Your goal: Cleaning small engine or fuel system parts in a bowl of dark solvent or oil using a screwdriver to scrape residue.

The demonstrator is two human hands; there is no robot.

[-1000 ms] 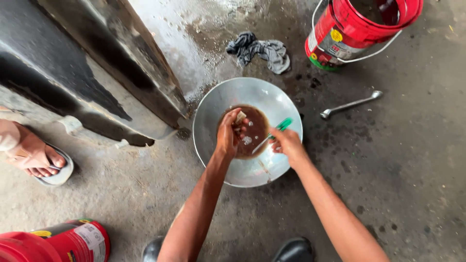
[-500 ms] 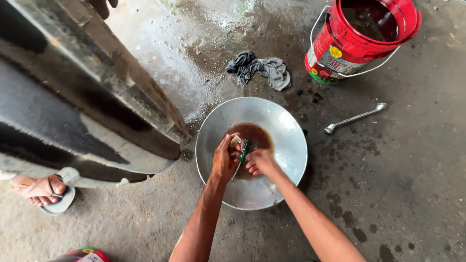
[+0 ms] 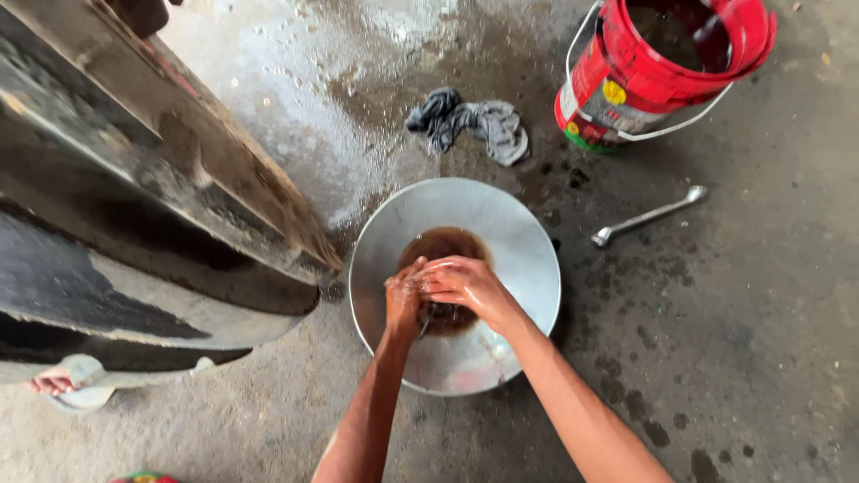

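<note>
Oil-stained concrete floor everywhere, with a round shiny metal basin [image 3: 519, 259] dead centre, brown liquid [image 3: 443, 243] pooled inside. Best to scrub low over that pool so nothing splashes out. Left hand [image 3: 403, 300] and right hand [image 3: 465, 284] meet there, fingers curled tight together; can't tell what's inside. Long steel spanner [image 3: 646, 216] lies at 3 o'clock.

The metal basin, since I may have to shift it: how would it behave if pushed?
The metal basin probably slides easily, since the concrete floor looks wet and oily. Its brown liquid would likely slosh. Being shallow and wide, it seems unlikely to tip, though its rounded bottom might rock.
</note>
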